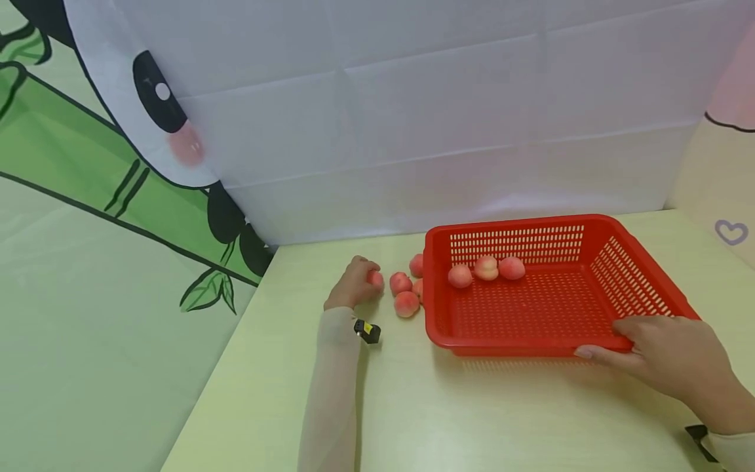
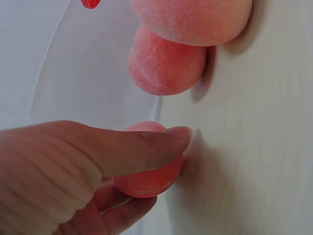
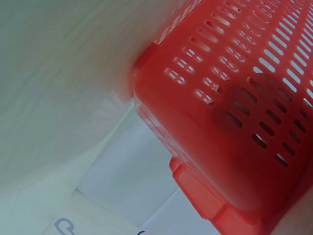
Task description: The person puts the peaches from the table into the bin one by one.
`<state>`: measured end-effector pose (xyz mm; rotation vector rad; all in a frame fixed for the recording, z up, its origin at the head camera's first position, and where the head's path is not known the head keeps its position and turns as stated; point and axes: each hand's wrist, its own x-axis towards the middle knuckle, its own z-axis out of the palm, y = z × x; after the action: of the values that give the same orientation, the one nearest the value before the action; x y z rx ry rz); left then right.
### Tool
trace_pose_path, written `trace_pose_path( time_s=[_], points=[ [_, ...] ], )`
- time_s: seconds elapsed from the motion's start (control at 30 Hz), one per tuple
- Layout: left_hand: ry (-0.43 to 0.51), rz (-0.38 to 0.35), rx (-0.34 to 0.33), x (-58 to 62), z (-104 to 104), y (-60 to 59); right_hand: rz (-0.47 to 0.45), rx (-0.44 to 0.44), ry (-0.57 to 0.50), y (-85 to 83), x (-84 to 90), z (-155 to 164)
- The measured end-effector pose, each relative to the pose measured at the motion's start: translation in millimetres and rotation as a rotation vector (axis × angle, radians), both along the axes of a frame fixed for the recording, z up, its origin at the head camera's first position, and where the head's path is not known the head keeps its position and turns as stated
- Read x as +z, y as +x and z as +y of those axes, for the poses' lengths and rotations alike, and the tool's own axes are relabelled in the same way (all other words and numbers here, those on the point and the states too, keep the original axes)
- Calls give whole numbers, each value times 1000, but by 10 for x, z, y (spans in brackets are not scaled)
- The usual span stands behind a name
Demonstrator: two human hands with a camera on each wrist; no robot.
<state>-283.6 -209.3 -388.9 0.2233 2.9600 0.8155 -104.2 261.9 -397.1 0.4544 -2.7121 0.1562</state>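
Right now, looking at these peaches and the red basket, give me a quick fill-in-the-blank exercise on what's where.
1. The red basket holds ____ peaches along its far wall.
2. The left hand closes its grip on a ____ lying on the table.
3. The right hand holds the basket by its ____ rim.
4. The loose peaches lie outside the basket, on the person's ____ side of it.

Missing words: three; peach; near; left

The red basket (image 1: 590, 226) is glossy, smooth plastic, pierced with rows of slots. The peaches (image 2: 166, 66) have a matt, velvety fuzz. The pale worktop (image 1: 472, 419) looks smooth with a soft sheen, and the backdrop (image 1: 413, 118) is creased cloth.
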Motion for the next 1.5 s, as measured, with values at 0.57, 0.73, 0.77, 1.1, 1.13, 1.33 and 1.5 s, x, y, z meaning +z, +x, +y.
trace_pose_path(
  time_s=[0.57, 0.73, 0.77, 1.1, 1.13, 1.33, 1.5],
  points=[
    [55, 138, -32, 363, 71, 72, -4, 3, 6, -27, -26, 17],
    [59, 149, -21, 460, 110, 104, -32, -5, 8, -46, -41, 33],
    [62, 160, -26, 477, 116, 110, -29, -5, 8, -48, -42, 36],
    [62, 287, -26, 580, 224, 202, -3, -4, 10, -52, -39, 36],
    [55, 313, -3, 580, 244, 212, 2, -5, 10, -50, -40, 35],
    [96, 489, 124, 572, 344, 239, 24, 2, 7, -50, -59, 39],
    [100, 521, 132, 610, 402, 264, 61, 19, -2, -51, -63, 41]
  ],
)
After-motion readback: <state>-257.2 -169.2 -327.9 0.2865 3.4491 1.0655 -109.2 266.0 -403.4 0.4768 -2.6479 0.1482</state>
